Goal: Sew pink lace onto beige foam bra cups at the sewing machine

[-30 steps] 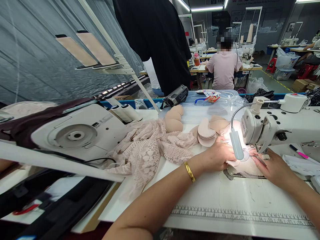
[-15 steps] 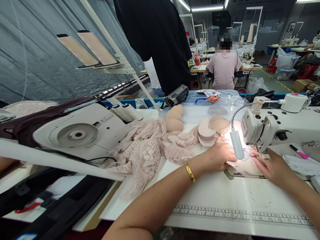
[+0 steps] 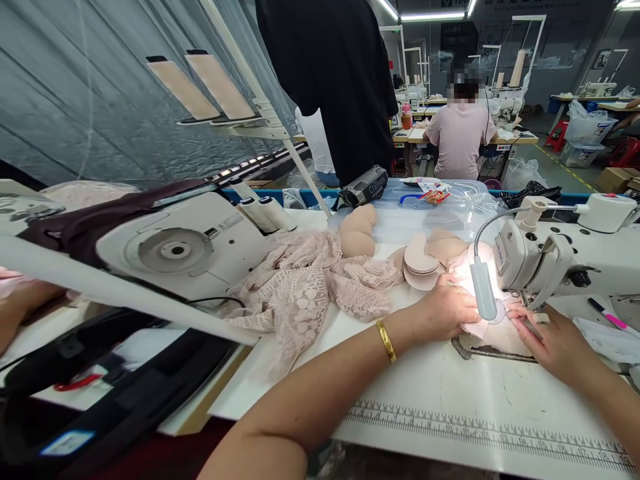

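Under the lit lamp (image 3: 483,293), my left hand (image 3: 445,310) is closed on a pale pink fabric piece (image 3: 475,328) beside the sewing machine's needle area. A gold bangle (image 3: 386,341) circles that wrist. My right hand (image 3: 545,337) lies across from it, its outstretched fingertips touching the right edge of the same piece. The sewing machine's head (image 3: 517,257) stands just behind both hands; lamp and glare hide the needle. Behind my left hand sits a stack of pale rounded pads (image 3: 421,261), with beige cups (image 3: 445,247) next to it.
Crumpled pink lace (image 3: 305,293) covers the table's left part, near more beige cups (image 3: 357,233). A plastic box lid (image 3: 430,217) lies behind. A second machine (image 3: 175,247) and a thread stand (image 3: 273,127) are on the left. A pink-and-black pen (image 3: 607,313) lies right. People are beyond.
The whole view has shifted, so most things appear slightly farther right. Both hands keep about the same place at the fabric by the needle area.
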Demonstrator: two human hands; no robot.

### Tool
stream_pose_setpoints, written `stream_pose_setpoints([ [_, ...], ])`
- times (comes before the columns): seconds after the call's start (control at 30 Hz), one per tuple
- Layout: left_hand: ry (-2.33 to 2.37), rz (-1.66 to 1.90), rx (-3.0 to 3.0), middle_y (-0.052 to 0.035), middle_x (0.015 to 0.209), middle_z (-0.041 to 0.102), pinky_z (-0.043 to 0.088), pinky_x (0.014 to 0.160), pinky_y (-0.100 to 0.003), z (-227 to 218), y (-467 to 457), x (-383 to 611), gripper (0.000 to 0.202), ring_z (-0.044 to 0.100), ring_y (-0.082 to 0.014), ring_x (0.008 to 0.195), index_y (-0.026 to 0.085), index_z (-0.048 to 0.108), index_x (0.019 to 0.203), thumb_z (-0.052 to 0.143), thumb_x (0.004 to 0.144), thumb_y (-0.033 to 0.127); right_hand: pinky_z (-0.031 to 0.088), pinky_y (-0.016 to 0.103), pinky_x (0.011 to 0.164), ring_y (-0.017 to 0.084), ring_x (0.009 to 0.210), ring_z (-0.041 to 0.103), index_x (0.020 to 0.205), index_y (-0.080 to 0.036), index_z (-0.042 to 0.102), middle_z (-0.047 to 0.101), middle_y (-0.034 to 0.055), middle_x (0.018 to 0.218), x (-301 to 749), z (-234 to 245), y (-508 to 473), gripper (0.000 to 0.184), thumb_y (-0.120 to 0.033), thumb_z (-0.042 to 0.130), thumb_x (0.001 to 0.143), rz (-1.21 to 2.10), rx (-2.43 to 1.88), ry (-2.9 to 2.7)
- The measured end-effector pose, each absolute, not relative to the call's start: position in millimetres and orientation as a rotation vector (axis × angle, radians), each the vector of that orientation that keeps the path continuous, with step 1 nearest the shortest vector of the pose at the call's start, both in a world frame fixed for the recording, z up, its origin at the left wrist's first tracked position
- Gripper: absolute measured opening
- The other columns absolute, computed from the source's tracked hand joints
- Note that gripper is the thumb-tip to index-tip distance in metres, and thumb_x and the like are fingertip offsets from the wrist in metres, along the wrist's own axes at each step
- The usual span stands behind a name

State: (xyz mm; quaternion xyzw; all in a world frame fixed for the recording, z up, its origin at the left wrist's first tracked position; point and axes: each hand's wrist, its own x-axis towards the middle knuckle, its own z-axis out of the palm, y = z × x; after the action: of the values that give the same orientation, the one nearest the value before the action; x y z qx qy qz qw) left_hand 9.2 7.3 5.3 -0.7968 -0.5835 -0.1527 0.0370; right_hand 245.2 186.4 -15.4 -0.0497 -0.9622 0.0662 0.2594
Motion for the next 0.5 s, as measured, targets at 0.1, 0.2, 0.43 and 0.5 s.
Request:
stream_pose_setpoints([
  [0.1, -1.770, -0.455, -2.409, -0.0003, 0.094, 0.076, 0.025, 0.096, -0.042, 1, 9, 10, 0.019, 0.068, -0.0219, 0.095, 0.022, 0.070, 0.089, 0.065, 0.081, 0.005, 0.058, 0.042, 0.070, 0.030, 0.090, 0.073, 0.112, -0.025, 0.064, 0.076, 0.0104, 0.105, 246, -14, 185, 0.021, -0.034, 0.045, 0.109, 0.152, -0.147, -2.625],
  [0.2, -1.740, -0.449, -2.380, -0.0001, 0.088, 0.074, 0.025, 0.096, -0.043, 1, 7, 12, 0.019, 0.067, -0.0217, 0.091, 0.020, 0.068, 0.085, 0.063, 0.079, 0.003, 0.055, 0.040, 0.063, 0.029, 0.081, 0.073, 0.113, -0.027, 0.066, 0.077, 0.0087, 0.099, 245, -10, 181, 0.025, -0.035, 0.042, 0.109, 0.132, -0.164, -2.644],
  [0.43, -1.675, -0.394, -2.325, -0.0007, 0.085, 0.073, 0.023, 0.098, -0.047, 2, 2, 19, 0.019, 0.063, -0.0195, 0.083, 0.020, 0.069, 0.086, 0.059, 0.085, 0.004, 0.054, 0.037, 0.065, 0.025, 0.079, 0.071, 0.126, -0.030, 0.061, 0.076, 0.0046, 0.098, 248, -8, 178, 0.025, -0.033, 0.042, 0.111, 0.246, -0.144, -2.735],
  [0.5, -1.677, -0.372, -2.283, -0.0002, 0.084, 0.073, 0.023, 0.098, -0.046, 2, 1, 21, 0.016, 0.062, -0.0187, 0.083, 0.020, 0.069, 0.086, 0.059, 0.088, 0.007, 0.055, 0.037, 0.068, 0.024, 0.082, 0.071, 0.125, -0.030, 0.062, 0.077, 0.0048, 0.103, 248, -6, 177, 0.025, -0.030, 0.040, 0.111, 0.297, -0.073, -2.780],
])
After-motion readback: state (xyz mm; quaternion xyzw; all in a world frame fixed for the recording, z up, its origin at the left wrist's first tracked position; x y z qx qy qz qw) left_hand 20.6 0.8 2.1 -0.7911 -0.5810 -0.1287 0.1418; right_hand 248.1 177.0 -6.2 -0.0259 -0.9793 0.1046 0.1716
